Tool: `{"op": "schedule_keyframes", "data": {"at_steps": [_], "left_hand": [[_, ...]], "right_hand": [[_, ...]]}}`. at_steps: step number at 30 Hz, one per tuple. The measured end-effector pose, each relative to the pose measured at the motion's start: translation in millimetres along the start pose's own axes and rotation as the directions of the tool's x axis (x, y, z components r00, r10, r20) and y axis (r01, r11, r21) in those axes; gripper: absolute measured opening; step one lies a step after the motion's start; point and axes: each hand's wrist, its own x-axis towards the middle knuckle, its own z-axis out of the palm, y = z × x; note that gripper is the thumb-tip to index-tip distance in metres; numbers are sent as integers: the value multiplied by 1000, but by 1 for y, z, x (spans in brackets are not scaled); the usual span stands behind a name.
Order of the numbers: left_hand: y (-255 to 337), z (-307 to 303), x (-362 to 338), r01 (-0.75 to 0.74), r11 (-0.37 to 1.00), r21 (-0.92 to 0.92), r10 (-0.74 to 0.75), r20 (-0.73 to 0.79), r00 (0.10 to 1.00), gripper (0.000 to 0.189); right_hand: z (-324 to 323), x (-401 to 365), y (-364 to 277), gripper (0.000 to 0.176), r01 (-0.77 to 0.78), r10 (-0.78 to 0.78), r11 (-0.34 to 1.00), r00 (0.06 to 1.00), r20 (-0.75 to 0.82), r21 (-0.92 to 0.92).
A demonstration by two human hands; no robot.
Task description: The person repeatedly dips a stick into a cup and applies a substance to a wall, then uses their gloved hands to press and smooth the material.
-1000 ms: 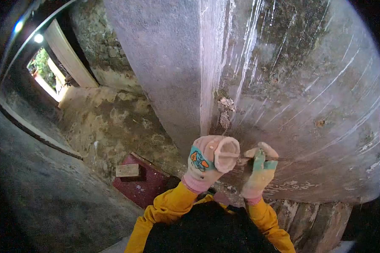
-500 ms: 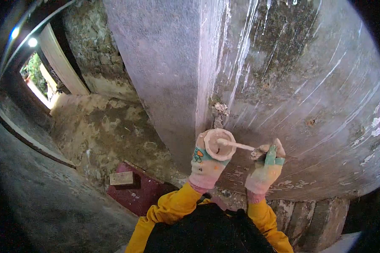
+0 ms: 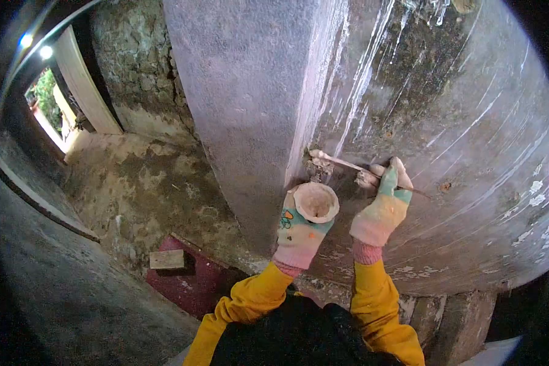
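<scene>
My left hand (image 3: pixel 304 235), in a pale knitted glove with a printed pattern, grips a small round bowl (image 3: pixel 316 216) with a whitish, crusted rim. Pinkish-beige residue coats the bowl's inside. In my gloved right hand (image 3: pixel 385 210) is a thin stick-like tool (image 3: pixel 346 163), pinched between fingers and thumb. Its pale, coated tip points left and overlaps a rough, crumbly patch (image 3: pixel 319 168) on the grey wall (image 3: pixel 470 140), just above the bowl. Mud-like residue covers the fingertips of the right glove.
A whitish painted strip (image 3: pixel 311 104) and white drips run down the wall. To the lower left, a wooden block (image 3: pixel 166 260) lies on a dark red board (image 3: pixel 183 287). The stained floor (image 3: pixel 146 189) leads to a bright doorway (image 3: pixel 49 104) at the far left.
My right hand has moved up, lifting the stick-like tool's tip out of the bowl to the crumbly wall patch. The left hand still holds the bowl, and the view has shifted slightly.
</scene>
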Motion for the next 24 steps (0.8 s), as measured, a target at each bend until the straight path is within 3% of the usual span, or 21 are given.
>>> {"op": "schedule_keyframes", "data": {"at_steps": [2, 3, 4, 7, 13, 14, 16, 17, 19, 23, 24], "left_hand": [[1, -2, 1, 14, 995, -100, -10, 42, 999, 51], [-4, -3, -2, -69, 969, 237, 72, -5, 997, 53], [-7, -4, -3, -126, 826, 549, 164, -22, 986, 55], [-5, -7, -1, -235, 737, 633, 296, 11, 955, 49], [-1, -11, 7, -468, 337, 817, 625, 178, 760, 36], [-5, -10, 6, -470, 339, 815, 626, 178, 760, 36], [-15, -9, 2, -272, 219, 937, 471, 142, 870, 32], [-13, -10, 2, -275, 222, 936, 472, 144, 870, 32], [-6, -15, 4, -339, 530, 777, 351, 163, 922, 63], [-3, -16, 8, -378, 502, 778, 370, 203, 907, 63], [-5, -15, 10, -330, 630, 703, 326, 147, 934, 63]], "right_hand": [[3, 2, 5, 24, 4, -4, 1000, 1000, -2, 27], [4, 2, 4, 24, 5, -5, 1000, 1000, 0, 25], [6, 2, 3, 22, 14, -15, 999, 1000, 3, 42], [9, 1, -3, 20, 19, -20, 998, 1000, 20, 56], [22, 2, -13, 19, 104, -103, 994, 991, 84, -9], [24, 3, -15, 20, 138, -131, 989, 983, 126, -44], [30, 10, -18, 20, 193, -173, 974, 971, 165, -115], [33, 14, -20, 20, 247, -208, 952, 956, 207, -182], [44, 14, -31, 22, 215, -176, 958, 963, 203, -191], [54, 22, -38, 23, 335, -255, 904, 921, 295, -264], [57, 22, -43, 23, 261, -186, 939, 933, 308, -226]]}}
